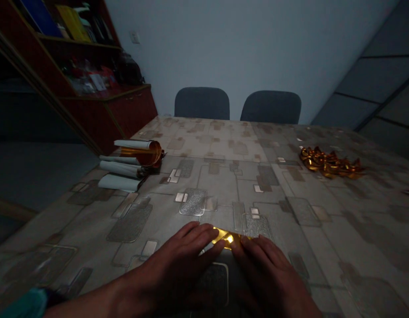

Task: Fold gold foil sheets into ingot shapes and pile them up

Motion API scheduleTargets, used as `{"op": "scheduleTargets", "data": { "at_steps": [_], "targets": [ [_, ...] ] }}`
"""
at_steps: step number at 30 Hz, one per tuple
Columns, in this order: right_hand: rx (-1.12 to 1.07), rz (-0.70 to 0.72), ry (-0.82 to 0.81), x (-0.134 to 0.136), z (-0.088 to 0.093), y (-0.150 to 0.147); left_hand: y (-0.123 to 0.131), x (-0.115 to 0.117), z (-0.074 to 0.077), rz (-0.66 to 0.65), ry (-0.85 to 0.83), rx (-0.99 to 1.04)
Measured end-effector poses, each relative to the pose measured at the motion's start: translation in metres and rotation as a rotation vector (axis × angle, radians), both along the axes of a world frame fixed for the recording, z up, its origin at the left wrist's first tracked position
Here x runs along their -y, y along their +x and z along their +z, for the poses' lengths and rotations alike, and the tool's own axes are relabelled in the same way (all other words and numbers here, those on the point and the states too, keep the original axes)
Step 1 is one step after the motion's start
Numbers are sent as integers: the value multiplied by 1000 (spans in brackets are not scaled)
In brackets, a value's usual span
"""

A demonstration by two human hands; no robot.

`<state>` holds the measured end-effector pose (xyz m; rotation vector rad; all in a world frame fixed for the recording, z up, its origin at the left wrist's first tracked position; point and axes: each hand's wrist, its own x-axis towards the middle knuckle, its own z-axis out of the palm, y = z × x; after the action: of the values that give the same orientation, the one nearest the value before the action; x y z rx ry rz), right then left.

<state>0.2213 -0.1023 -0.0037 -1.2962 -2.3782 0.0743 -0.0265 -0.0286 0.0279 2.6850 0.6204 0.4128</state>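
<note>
In the head view, the worktop [220, 181] wears a pale cover patterned with rounded rectangles. Behind it stand two dark chairs [202, 104] before a plain wall [217, 44], a reddish cabinet [133, 110] at left. White-and-gold curled sheets [121, 168] lie left, shiny folded pieces [330, 163] right. On the near side, the left hand [191, 249] and right hand [265, 267] clamp opposite ends of a narrow, glossy gold strip [228, 239], bright at its exposed middle.

L hand [187, 247] + R hand [265, 260] hold gold foil [227, 239].
</note>
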Motion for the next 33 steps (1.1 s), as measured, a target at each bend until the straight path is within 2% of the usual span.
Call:
{"op": "scheduleTargets", "data": {
  "at_steps": [7, 12, 21, 24, 28, 33],
  "targets": [
    [85, 17, 86, -1, 6, 2, -12, -3, -5, -84, -44, 47],
    [80, 9, 38, -1, 6, 0, -11, -1, -7, -47, -64, -17],
    [71, 0, -16, 1, 6, 4, -23, 1, -22, -3, -45, -46],
    [65, 0, 2, 1, 7, 3, -17, 1, -20, 12, -33, -16],
    [51, -13, 8, 0, 6, 0, -8, 1, -14, 9, -4, -95],
    [79, 7, -50, 1, 5, 4, -14, -1, -12, 5, 52, -115]
  ]
}}
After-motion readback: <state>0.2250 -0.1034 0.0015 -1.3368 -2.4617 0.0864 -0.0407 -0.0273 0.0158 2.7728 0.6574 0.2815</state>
